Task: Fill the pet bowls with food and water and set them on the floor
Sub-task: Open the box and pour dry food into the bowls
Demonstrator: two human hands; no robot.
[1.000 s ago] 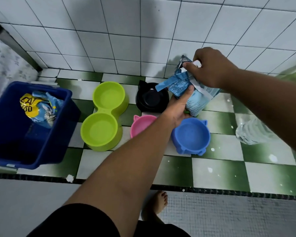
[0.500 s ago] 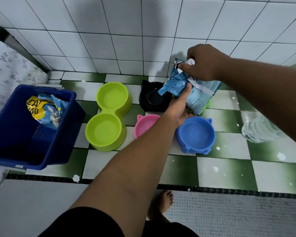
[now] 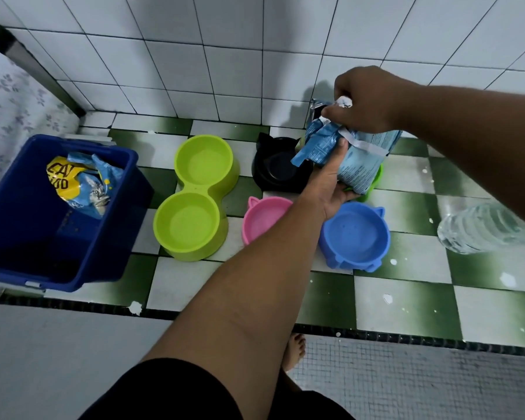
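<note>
— Right grip [image 3: 367, 101] first: what do we have in it?
— We pinch the crumpled top of the food bag [image 3: 364, 165], our fingers curled tight round the torn foil, with the white wall tiles [image 3: 194, 56] behind our knuckles.
— And our left grip [image 3: 331, 192]?
— We hold the same bag lower down. Our thumb lies up its printed face and our palm is against its side; the other fingers are hidden behind it. So we carry the bag between both grips, and a loose flap of it hangs toward the black bowl [image 3: 276, 171].
— Where is the bag among the bowls?
— Over a green bowl [image 3: 376, 180], of which we see only a sliver of rim under the bag's lower corner. The black bowl stands just left of that. Nearer to us are the pink bowl [image 3: 264, 216] and the blue bowl [image 3: 355, 234], the blue one just beside our left wrist. The lime double bowl [image 3: 194, 195] stands further left.
— What else is on the checked counter [image 3: 406, 304]?
— A blue bin [image 3: 115, 213] at the left with a second cat food bag [image 3: 79, 183] inside. At the right, a clear water bottle [image 3: 482, 228] is partly behind our right forearm; we cannot tell whether it stands or lies.
</note>
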